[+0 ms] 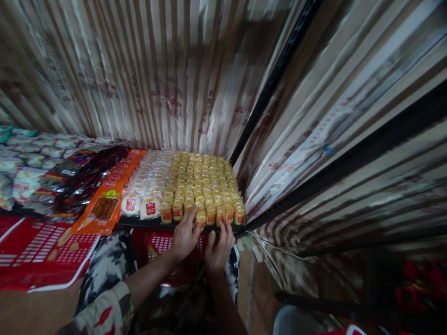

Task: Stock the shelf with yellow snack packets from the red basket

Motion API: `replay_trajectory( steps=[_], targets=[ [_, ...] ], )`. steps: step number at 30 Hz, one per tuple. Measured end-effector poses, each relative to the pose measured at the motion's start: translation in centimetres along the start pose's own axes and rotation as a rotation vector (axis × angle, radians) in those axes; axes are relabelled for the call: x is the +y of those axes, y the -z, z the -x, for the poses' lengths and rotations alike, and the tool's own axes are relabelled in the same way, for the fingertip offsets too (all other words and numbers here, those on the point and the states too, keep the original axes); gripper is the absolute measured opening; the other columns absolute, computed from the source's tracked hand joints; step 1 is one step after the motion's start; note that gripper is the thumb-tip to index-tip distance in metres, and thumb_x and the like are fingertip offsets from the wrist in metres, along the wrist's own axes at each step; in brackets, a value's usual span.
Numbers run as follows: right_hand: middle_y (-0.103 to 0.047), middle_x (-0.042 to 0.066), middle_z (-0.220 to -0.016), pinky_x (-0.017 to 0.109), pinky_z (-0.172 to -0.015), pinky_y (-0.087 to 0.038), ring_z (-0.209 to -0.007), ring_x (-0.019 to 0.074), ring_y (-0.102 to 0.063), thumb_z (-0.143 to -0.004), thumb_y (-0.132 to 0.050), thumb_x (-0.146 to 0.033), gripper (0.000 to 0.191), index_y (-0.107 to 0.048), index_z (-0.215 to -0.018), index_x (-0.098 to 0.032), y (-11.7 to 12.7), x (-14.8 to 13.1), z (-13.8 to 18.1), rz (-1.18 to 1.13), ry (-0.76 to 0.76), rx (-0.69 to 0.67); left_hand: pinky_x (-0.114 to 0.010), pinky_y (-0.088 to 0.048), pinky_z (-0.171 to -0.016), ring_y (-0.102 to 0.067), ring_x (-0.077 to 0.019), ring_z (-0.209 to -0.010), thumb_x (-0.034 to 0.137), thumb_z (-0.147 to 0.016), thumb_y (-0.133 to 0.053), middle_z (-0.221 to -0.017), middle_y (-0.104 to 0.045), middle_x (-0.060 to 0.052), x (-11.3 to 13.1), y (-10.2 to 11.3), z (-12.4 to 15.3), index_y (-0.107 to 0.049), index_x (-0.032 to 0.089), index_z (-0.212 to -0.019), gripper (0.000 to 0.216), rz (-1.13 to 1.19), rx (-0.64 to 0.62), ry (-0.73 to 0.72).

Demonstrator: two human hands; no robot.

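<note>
Rows of small yellow wrapped snack packets [199, 179] stand upright, packed together at the right end of a dark shelf. My left hand [185, 236] is at their front row, with finger and thumb about one yellow snack packet [200, 217] that sits slightly forward of its neighbours. Just to the right, my right hand [219, 245] has its fingertips against the front of another packet, thumb apart from the fingers. Both palms are largely turned away from view. Clear-wrapped white packets with red labels [150, 208] stand left of the yellow ones.
An orange snack bag [106, 209] overhangs the shelf edge, beside dark red packs [92, 174] and white packets [26, 184]. Red baskets [45, 251] sit below. Black posts [265, 104] and striped plastic sheeting [167, 70] enclose the back and right.
</note>
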State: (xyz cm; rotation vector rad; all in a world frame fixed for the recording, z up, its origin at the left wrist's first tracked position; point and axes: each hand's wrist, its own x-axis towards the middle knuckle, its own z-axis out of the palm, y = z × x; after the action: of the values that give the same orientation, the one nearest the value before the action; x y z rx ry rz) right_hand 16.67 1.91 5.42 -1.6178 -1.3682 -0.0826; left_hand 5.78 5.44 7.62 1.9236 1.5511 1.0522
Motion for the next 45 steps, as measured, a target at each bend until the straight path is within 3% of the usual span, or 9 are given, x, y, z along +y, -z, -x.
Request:
replay_trajectory(
  steps=[9, 23, 30, 37, 45],
  targets=[
    [-0.03, 0.021, -0.14, 0.049, -0.101, -0.027, -0.13, 0.0278, -0.026, -0.09, -0.034, -0.039, 0.051, -0.037, -0.131, -0.009, 0.1, 2.9, -2.5, 0.074, -0.053, 0.024, -0.037, -0.045, -0.091, -0.053, -0.0204, -0.108, 0.021, -0.085, -0.041, -0.121, -0.054, -0.011, 0.2, -0.5, -0.2, -0.041, 0.016, -0.127, 0.042, -0.072, -0.028, -0.037],
    [-0.025, 0.017, -0.144, 0.051, -0.101, -0.028, -0.133, 0.028, -0.02, -0.089, -0.039, -0.04, 0.051, -0.04, -0.132, -0.013, -1.1, 3.6, -1.9, 0.14, 0.079, -0.04, -0.032, -0.049, -0.084, -0.06, -0.0161, -0.09, 0.021, -0.086, -0.042, -0.114, -0.055, -0.009, 0.3, -0.7, 0.4, -0.042, 0.016, -0.126, 0.04, -0.009, -0.042, -0.011],
    [-0.028, 0.019, -0.143, 0.05, -0.101, -0.029, -0.133, 0.0281, -0.022, -0.089, -0.039, -0.043, 0.055, -0.037, -0.133, -0.01, -2.2, 3.4, -1.8, 0.1, 0.144, -0.037, -0.033, -0.044, -0.094, -0.052, -0.0188, -0.112, 0.024, -0.086, -0.041, -0.124, -0.052, -0.01, -0.1, -0.6, 0.6, -0.038, 0.017, -0.13, 0.044, -0.032, -0.087, -0.012],
    [-0.028, 0.02, -0.142, 0.051, -0.102, -0.025, -0.134, 0.0288, -0.019, -0.089, -0.035, -0.044, 0.058, -0.035, -0.134, -0.007, -3.0, 2.8, -1.9, 0.095, 0.076, -0.044, -0.035, -0.039, -0.099, -0.043, -0.0219, -0.123, 0.019, -0.084, -0.039, -0.134, -0.044, -0.014, 0.5, -0.5, 0.0, -0.034, 0.012, -0.133, 0.05, -0.085, -0.104, 0.041],
    [-0.021, 0.021, -0.145, 0.056, -0.101, -0.024, -0.135, 0.0315, -0.011, -0.088, -0.036, -0.048, 0.067, -0.024, -0.14, -0.009, -2.6, 2.6, -1.9, 0.168, 0.071, -0.006, -0.033, -0.049, -0.084, -0.057, -0.0185, -0.1, 0.018, -0.077, -0.045, -0.117, -0.054, -0.01, -0.4, 0.5, 1.8, -0.041, 0.016, -0.125, 0.049, -0.021, -0.071, 0.014]
  ],
)
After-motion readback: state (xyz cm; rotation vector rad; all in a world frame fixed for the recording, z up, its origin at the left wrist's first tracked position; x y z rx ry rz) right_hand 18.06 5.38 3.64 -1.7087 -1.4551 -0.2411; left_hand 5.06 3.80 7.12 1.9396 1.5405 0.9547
